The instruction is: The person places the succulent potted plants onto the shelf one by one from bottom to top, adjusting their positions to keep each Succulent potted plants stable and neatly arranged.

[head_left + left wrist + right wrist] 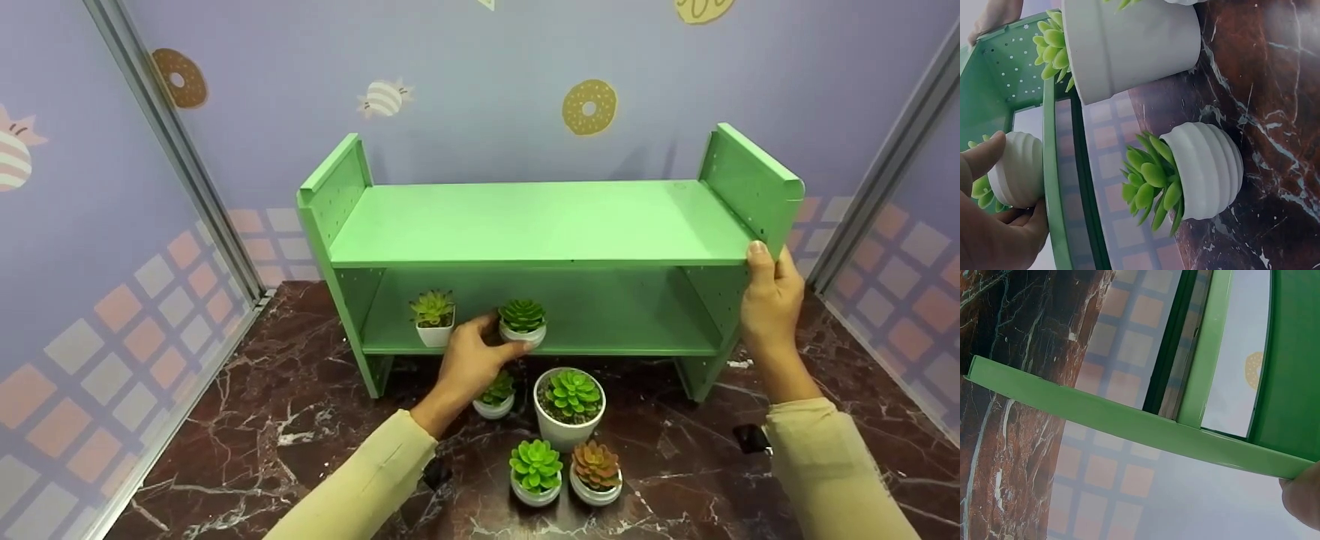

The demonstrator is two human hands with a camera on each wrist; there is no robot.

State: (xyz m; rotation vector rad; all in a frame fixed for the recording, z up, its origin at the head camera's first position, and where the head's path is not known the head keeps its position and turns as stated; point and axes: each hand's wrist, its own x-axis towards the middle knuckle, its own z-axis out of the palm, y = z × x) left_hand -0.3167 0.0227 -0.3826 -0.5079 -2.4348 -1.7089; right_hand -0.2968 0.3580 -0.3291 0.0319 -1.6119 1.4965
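A green two-tier shelf (pixel 540 225) stands on the dark marbled table. On its lower board, toward the left, sits a succulent in a square white pot (pixel 435 335). My left hand (pixel 474 349) grips a dark green succulent in a ribbed round white pot (pixel 1019 169), thumb on one side and fingers on the other, at the front edge of the lower board. My right hand (pixel 772 300) holds the shelf's right side panel by its front edge, thumb in front, just below the upper board. In the right wrist view only a fingertip (pixel 1303 495) shows at that panel.
In front of the shelf stand a large white pot with a green succulent (pixel 566 431), a small potted succulent (pixel 493 409) partly behind my left hand, a bright green one (pixel 536 480) and an orange-brown one (pixel 596 480). Patterned wall panels (pixel 480 90) enclose the table.
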